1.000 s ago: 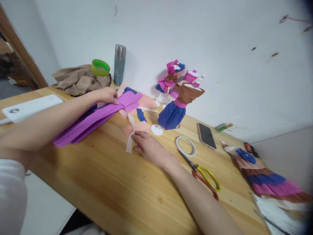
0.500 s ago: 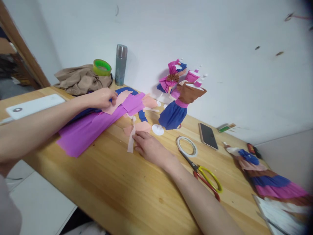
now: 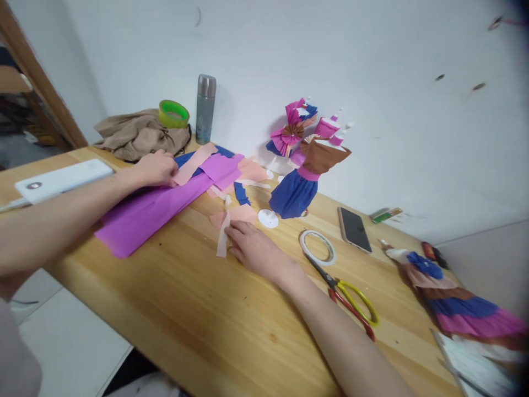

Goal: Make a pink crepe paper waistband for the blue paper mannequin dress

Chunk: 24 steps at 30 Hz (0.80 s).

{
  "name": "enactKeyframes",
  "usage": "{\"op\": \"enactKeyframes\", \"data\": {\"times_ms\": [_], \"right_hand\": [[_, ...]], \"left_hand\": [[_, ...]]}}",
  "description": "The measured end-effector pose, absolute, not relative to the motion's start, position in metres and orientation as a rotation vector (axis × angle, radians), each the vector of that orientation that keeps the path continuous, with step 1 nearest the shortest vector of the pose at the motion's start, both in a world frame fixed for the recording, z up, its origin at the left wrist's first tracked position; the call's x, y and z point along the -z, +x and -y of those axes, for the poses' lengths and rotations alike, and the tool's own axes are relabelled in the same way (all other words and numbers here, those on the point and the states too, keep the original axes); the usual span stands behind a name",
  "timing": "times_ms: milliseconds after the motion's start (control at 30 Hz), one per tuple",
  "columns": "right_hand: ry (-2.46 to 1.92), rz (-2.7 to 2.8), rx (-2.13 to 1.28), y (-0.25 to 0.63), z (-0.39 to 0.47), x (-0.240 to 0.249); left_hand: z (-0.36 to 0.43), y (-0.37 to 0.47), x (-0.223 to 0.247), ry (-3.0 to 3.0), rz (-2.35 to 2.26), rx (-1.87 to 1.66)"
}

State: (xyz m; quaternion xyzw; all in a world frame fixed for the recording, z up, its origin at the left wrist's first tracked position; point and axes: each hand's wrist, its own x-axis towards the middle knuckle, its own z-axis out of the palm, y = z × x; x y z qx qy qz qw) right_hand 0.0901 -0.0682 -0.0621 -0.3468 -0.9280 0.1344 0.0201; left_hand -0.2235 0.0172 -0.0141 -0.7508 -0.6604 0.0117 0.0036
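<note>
My left hand (image 3: 159,169) has its fingers curled at the near end of a peach paper strip (image 3: 195,164), which lies over blue and purple paper. A long purple paper sheet (image 3: 152,218) stretches below it on the table. My right hand (image 3: 252,242) rests on the wood, its fingertips touching a pale narrow strip (image 3: 223,237) beside a peach scrap (image 3: 242,214). A small blue scrap (image 3: 242,194) and a white disc (image 3: 268,219) lie just beyond.
Scissors (image 3: 330,281) and a white tape roll (image 3: 318,247) lie right of my right hand. Paper dresses (image 3: 294,193), a phone (image 3: 354,229), a bottle (image 3: 205,110), green tape (image 3: 173,114) on brown cloth (image 3: 138,135) and a white power bank (image 3: 64,181) stand around.
My left hand has moved left and slightly down, and the peach strip under it now lies straighter and more exposed. My right hand has stayed in place.
</note>
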Motion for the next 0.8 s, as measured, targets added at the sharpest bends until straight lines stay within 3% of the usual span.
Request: {"op": "enactKeyframes", "data": {"times_ms": [233, 500, 800], "right_hand": [[-1.09, 2.897, -0.401, 0.09, 0.069, 0.059], [-1.099, 2.89, -0.433, 0.089, 0.07, 0.058], [-1.02, 2.834, -0.435, 0.089, 0.07, 0.06]], "left_hand": [[-0.02, -0.226, -0.008, -2.241, 2.169, -0.178], [-0.011, -0.221, -0.063, -1.98, 2.275, 0.254], [0.012, -0.2, -0.079, -1.842, 2.179, 0.706]]}}
